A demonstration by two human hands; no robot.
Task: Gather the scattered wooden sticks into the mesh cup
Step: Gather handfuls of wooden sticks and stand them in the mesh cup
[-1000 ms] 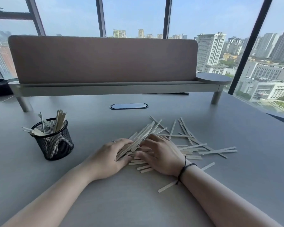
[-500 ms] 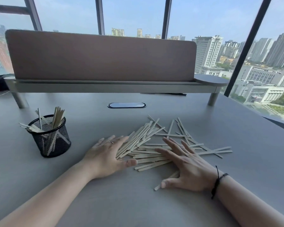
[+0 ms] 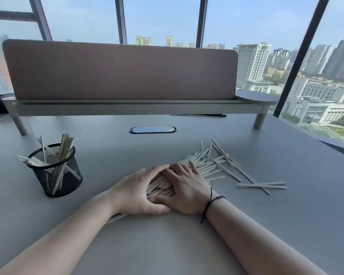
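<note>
Centrally, just below mid-frame, the left hand point(image 3: 136, 192) and right hand point(image 3: 184, 190) cup a bundle of wooden sticks point(image 3: 160, 186) between them on the grey desk point(image 3: 167, 245), fingers curled over it, thumbs touching. More loose sticks point(image 3: 224, 165) lie scattered to the right. At left stands the mesh cup point(image 3: 56, 173), holding several sticks.

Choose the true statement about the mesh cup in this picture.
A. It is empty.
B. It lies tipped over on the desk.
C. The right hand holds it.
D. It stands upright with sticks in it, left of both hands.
D: the mesh cup stands upright, wooden sticks poking out, left of the left hand and right hand.
</note>
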